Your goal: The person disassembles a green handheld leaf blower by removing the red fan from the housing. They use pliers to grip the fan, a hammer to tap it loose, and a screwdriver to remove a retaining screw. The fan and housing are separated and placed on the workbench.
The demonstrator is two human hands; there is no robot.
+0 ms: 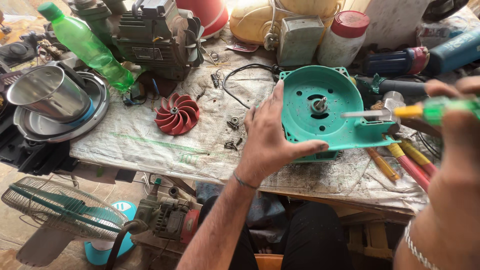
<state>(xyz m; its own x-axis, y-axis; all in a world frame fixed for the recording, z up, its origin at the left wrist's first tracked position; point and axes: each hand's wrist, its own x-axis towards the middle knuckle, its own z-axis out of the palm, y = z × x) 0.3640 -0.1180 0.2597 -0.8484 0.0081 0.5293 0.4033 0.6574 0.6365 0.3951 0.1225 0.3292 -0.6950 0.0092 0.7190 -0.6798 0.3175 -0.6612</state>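
Teal plastic fills the middle right of the frame: a round blower housing [320,107] lies flat on the woven sacking that covers the workbench [150,145], its metal shaft [319,104] pointing up out of the centre. The left hand [267,137] presses against the housing's left edge, fingers spread along the rim and thumb stretched out under its lower side, apparently to stop the shell from turning or sliding. The right hand [457,125], large and blurred at the right edge, is closed around the green and yellow handle of a screwdriver [400,111], whose blade reaches leftward toward the shaft, its tip just short of it.

A red impeller [176,114] sits apart, left of centre, blades up, and a small scatter of dark screws [232,134] lies between it and the left hand, close enough to pick up again. More red and yellow handled tools [405,162] lie just below the housing at the right. A green plastic bottle [85,45] leans at the upper left beside a steel cup [47,92], and a wire-guarded fan [60,207] stands on the floor at the lower left.
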